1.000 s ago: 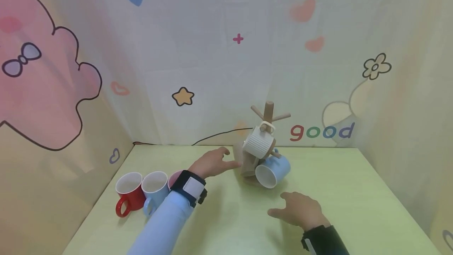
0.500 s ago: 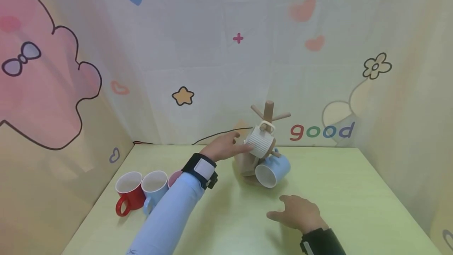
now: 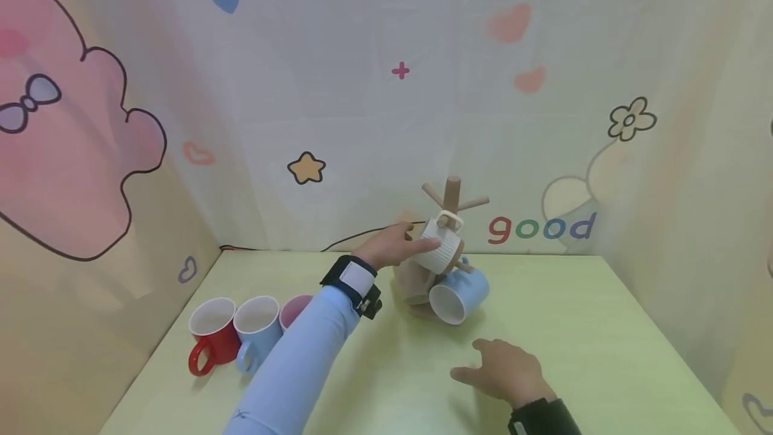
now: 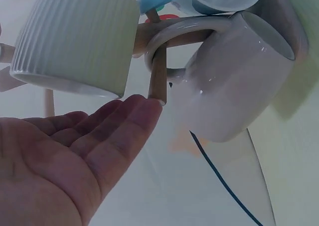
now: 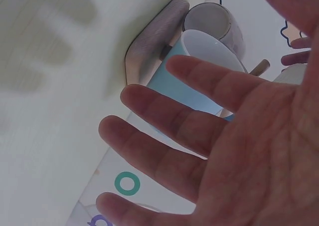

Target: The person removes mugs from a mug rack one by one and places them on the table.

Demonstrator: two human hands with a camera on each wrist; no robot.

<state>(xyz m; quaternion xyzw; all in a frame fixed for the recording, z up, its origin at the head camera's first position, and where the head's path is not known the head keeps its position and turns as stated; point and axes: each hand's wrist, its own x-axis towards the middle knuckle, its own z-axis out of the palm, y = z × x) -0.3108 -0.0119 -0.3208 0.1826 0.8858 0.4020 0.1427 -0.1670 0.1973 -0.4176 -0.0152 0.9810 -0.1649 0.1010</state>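
Nearest, the right hand [image 3: 504, 373] is held above the table [image 3: 604, 354], its fingers loosely spread and nothing gripped. To the left, a red mug [image 3: 219, 341], a standing blue mug [image 3: 266, 340] and a pink mug [image 3: 294, 309] are lined up upright on the table; white lining is shown inside the first two, while a pinkish inside is seen in the third, which is partly covered by the left sleeve [image 3: 302, 368]. Farther back, the ribbed white mug [image 3: 445, 256] is hung, tilted, by its handle from a peg of the wooden rack [image 3: 451, 193]. The left hand [image 3: 392, 247] is placed at this mug with fingers extended and not closed round it; whether it is touched cannot be told. Lower on the rack, a hanging blue mug [image 3: 474, 291] is tipped with its white inside turned to the front, and a plain white mug [image 4: 234, 86] is hung beside it. On the cloth backdrop [image 3: 350, 72], "good" can be read in coloured letters. Compared with a second ago, the left hand has been brought from beside the ribbed white mug to overlap it, while the mugs are left in place.
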